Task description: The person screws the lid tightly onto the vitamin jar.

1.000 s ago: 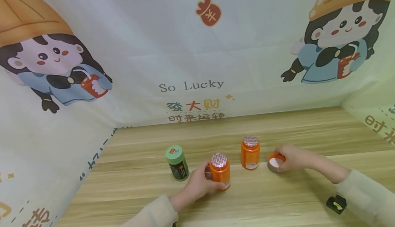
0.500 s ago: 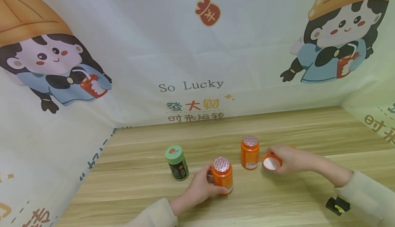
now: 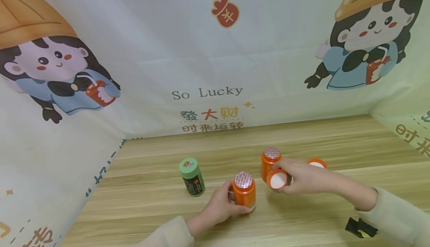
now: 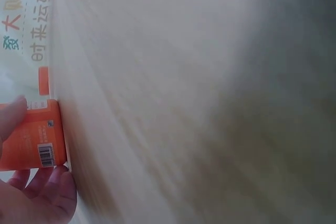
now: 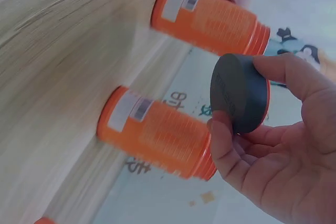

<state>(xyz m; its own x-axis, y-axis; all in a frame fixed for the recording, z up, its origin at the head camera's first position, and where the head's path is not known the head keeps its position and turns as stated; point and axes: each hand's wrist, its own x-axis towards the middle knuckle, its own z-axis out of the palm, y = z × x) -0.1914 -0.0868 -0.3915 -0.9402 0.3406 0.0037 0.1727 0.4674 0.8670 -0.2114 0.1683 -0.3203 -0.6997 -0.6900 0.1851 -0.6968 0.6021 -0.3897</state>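
My left hand (image 3: 218, 206) holds an orange bottle (image 3: 245, 194) upright by its sides, thumb in front. Its mouth is covered by a patterned foil seal. In the left wrist view that bottle (image 4: 32, 137) sits between thumb and fingers. My right hand (image 3: 304, 176) pinches a cap (image 3: 278, 180), grey outside with an orange rim and white lining, in front of a second foil-sealed orange bottle (image 3: 267, 166) and partly hiding it. The right wrist view has the cap's grey top (image 5: 231, 93) between thumb and fingers, apart from the table.
Another orange-rimmed cap (image 3: 317, 162) lies on the wooden table (image 3: 151, 209), partly behind the right forearm. A dark bottle with a green lid (image 3: 191, 176) stands at the left. A printed cloth (image 3: 168, 60) rises behind. A small black device (image 3: 361, 227) is by the right sleeve.
My right hand has carried the cap left, from beside the second bottle to in front of it, uncovering the other cap. My left hand has shifted its bottle slightly right and nearer.
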